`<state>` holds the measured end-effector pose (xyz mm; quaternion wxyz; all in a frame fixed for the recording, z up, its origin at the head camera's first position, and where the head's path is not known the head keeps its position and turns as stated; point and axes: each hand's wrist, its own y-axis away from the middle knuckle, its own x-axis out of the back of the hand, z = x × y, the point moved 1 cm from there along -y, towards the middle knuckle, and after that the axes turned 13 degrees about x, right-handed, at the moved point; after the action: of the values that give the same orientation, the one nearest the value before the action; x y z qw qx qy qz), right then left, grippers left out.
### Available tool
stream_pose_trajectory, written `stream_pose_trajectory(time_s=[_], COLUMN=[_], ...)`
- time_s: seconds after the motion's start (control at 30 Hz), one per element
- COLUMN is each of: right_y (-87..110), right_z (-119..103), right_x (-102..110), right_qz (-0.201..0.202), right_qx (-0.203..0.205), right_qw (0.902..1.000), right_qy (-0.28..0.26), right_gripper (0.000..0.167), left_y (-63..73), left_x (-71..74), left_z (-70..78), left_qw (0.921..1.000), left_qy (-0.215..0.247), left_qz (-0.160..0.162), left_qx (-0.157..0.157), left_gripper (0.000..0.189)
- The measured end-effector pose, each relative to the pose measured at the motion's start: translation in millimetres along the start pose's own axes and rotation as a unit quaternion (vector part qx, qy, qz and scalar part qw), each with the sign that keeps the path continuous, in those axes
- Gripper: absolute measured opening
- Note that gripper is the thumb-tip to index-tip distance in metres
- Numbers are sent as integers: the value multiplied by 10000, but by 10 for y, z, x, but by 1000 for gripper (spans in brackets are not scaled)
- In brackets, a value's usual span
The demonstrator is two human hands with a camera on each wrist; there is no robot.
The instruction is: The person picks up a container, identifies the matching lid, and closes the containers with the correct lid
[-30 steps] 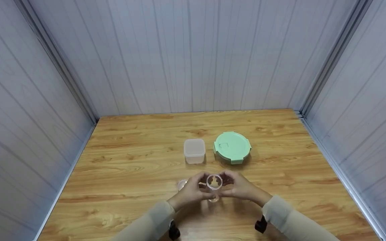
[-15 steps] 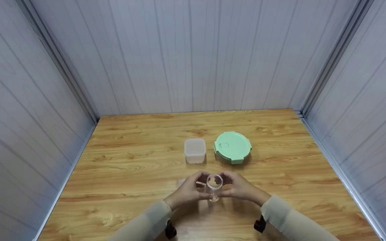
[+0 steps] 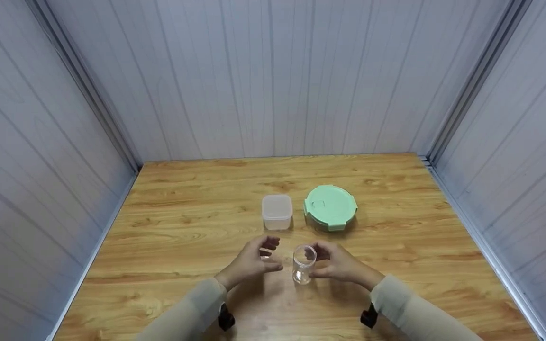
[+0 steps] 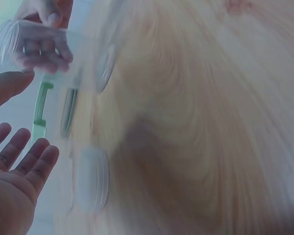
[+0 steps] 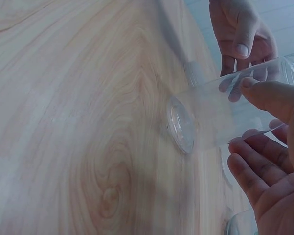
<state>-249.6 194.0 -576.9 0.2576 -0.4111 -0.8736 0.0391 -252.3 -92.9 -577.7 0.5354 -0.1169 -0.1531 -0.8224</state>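
Observation:
A clear screw-neck jar (image 3: 301, 274) stands upright on the near part of the table, its mouth facing up. My right hand (image 3: 341, 265) holds it from the right side, thumb (image 5: 271, 95) on the near wall and fingers on the far side. To the left, my left hand (image 3: 247, 265) is apart from the jar, its fingers spread and loosely bent with nothing between them. A small clear round piece (image 3: 264, 257) lies mostly hidden behind the left hand. In the left wrist view the jar (image 4: 83, 58) shows the right fingers through its wall.
Behind the hands sits a translucent square food box (image 3: 277, 212) with a lid. Beside it, on the right, is a round container with a mint-green clip lid (image 3: 331, 207). Pale panel walls (image 3: 273, 80) enclose the wooden table (image 3: 183, 203) at the back and sides.
My left hand has let go of the jar and drawn away to the left. My right hand keeps its hold, and the jar stays in nearly the same place.

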Motion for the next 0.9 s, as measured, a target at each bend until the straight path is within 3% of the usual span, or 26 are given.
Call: stream_pose_trajectory(time_s=[0.2,0.5,0.9], right_y=[-6,-4,4], right_z=[5,11,18], right_x=[-9,-21,-14], right_qz=[57,95,108], right_qx=[27,130,75], right_qw=[9999,9999,9999], right_qy=[-79,-6,-62], right_gripper=[51,51,52], left_y=[21,25,-21], left_x=[144,338,361], left_z=[-78,-236,-350], left_qw=[9997,9953,9900], left_qy=[-202,-901,-1209], left_qz=[95,207,10], left_qx=[94,292,730], left_gripper=[68,74,81])
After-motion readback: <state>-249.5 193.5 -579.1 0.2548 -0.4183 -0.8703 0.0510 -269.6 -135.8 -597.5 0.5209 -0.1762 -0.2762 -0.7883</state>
